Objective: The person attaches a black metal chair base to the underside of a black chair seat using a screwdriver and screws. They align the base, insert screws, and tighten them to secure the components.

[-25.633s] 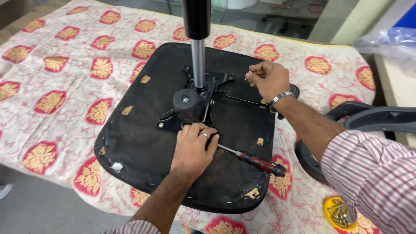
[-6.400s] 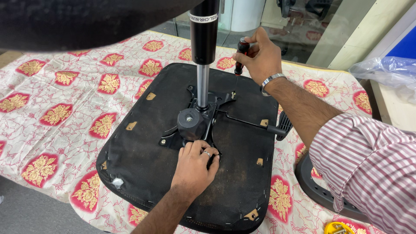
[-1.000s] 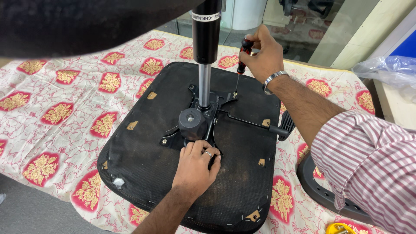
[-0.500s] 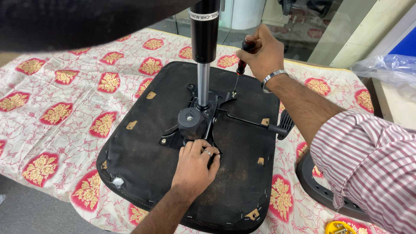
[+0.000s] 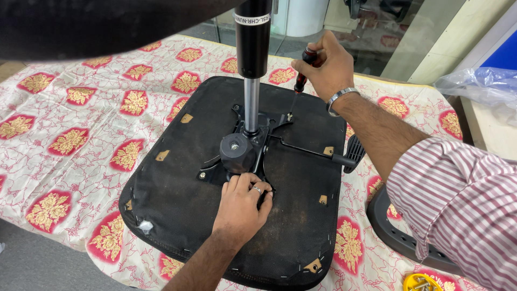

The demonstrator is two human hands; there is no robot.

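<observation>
right hand (image 5: 328, 67) gripping red-black screwdriver (image 5: 302, 75) – tip now down at mechanism plate (image 5: 253, 145), far corner (raised 6 s ago) | left hand (image 5: 241, 207) flat, pressing plate's near edge – holds nothing | upturned chair seat (image 5: 177, 199) on patterned cloth (image 5: 70, 140) | looks like screw driving underway

An upturned chair seat (image 5: 177, 205) lies on a cloth-covered desk (image 5: 70, 140), its mechanism plate (image 5: 245, 148) at centre with the gas cylinder (image 5: 252, 59) rising from it. The left hand (image 5: 241, 207) rests on the seat just before the plate; behind, the right hand (image 5: 326, 67) holds a screwdriver (image 5: 298, 86) upright, tip on the plate's far corner. A lever (image 5: 318, 153) runs right from the plate.
</observation>
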